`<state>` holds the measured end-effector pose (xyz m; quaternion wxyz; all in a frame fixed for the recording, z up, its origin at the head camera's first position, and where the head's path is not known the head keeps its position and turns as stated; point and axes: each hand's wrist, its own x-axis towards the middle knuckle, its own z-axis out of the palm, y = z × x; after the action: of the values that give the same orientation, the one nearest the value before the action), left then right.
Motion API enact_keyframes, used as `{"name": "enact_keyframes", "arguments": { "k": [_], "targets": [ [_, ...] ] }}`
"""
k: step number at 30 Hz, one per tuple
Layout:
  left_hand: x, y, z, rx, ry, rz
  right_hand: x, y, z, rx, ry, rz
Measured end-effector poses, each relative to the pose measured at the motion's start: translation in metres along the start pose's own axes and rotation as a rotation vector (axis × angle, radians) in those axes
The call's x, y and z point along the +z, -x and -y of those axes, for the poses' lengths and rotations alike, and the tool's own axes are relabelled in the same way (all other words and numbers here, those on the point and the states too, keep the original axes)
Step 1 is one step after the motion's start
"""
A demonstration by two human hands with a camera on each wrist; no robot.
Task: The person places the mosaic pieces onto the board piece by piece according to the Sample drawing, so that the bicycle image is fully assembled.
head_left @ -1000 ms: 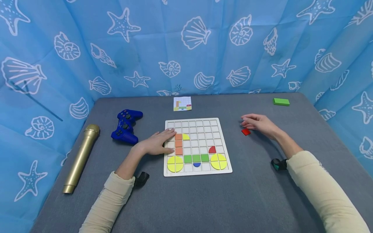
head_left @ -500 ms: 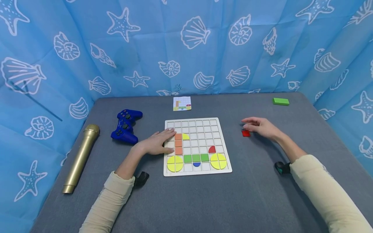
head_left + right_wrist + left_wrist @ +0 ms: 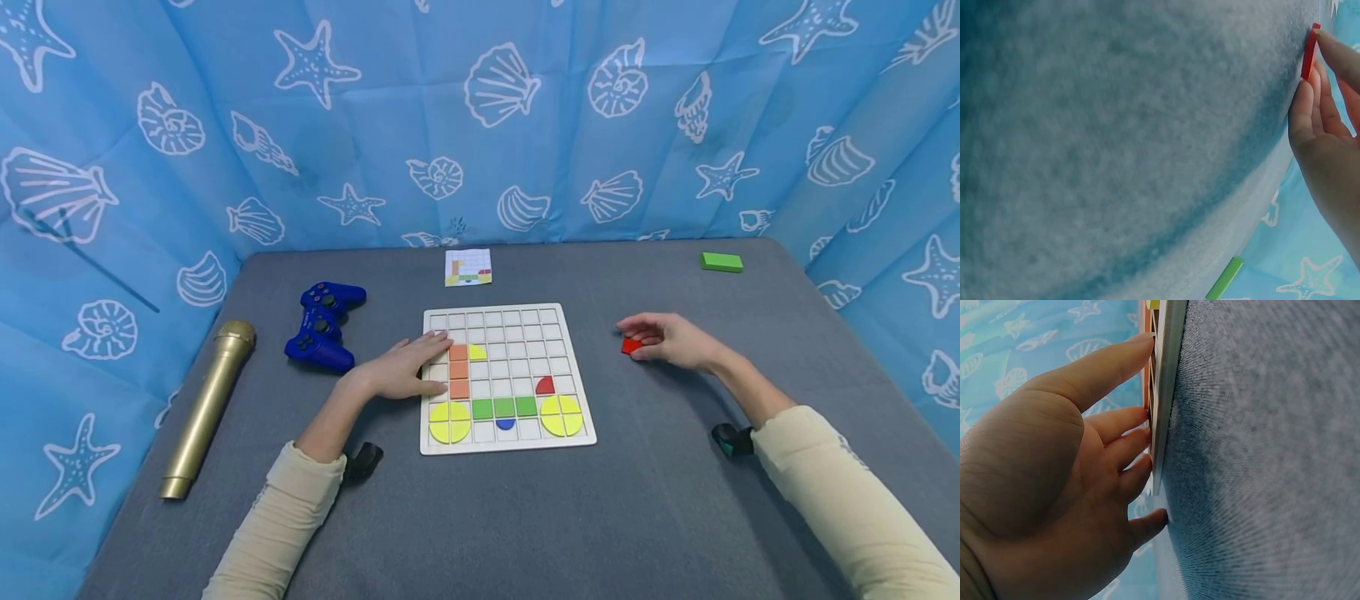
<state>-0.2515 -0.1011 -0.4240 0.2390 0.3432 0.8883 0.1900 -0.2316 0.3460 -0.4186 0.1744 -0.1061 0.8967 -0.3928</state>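
A white grid board point(image 3: 517, 332) lies mid-table with orange squares point(image 3: 459, 371), green squares point(image 3: 504, 407), yellow quarter-circle pieces point(image 3: 561, 415), a blue half-round piece point(image 3: 506, 423) and a red quarter-circle point(image 3: 545, 385) set in its cells. My left hand point(image 3: 401, 367) rests on the board's left edge, fingers spread; in the left wrist view its thumb and fingertips touch the rim point(image 3: 1169, 381). To the right of the board, my right hand point(image 3: 671, 340) pinches a red piece point(image 3: 630, 345) between thumb and fingers, low over the table. In the right wrist view that red piece point(image 3: 1310, 53) stands on edge, thumb at its upper end.
Behind the board lies a small pattern card point(image 3: 468, 267). A blue game controller point(image 3: 322, 325) and a gold microphone point(image 3: 210, 408) are on the left. A green block point(image 3: 722, 262) sits at the back right. A blue shell-print curtain point(image 3: 480, 125) surrounds the table.
My right hand has come slightly toward me and lower, its thumb and fingers closing on the red piece, which has turned a little. The left hand stays in place on the board.
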Motion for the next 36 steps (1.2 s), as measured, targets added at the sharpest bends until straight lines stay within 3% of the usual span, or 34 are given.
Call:
{"name": "enact_keyframes", "arguments": {
  "k": [9, 20, 28, 36],
  "targets": [
    [0.001, -0.001, 0.001, 0.001, -0.004, 0.003, 0.007, 0.002, 0.007, -0.07, 0.126, -0.037],
    [0.001, 0.0, 0.001, 0.013, 0.006, -0.003, 0.006, 0.004, 0.013, 0.064, 0.17, -0.055],
    [0.001, 0.001, 0.0, 0.013, 0.008, -0.003, 0.009, 0.008, 0.022, 0.078, 0.016, -0.077],
    [0.0, 0.001, 0.0, 0.011, 0.01, 0.004, 0.022, 0.009, 0.036, 0.108, -0.219, 0.01]
  ]
}}
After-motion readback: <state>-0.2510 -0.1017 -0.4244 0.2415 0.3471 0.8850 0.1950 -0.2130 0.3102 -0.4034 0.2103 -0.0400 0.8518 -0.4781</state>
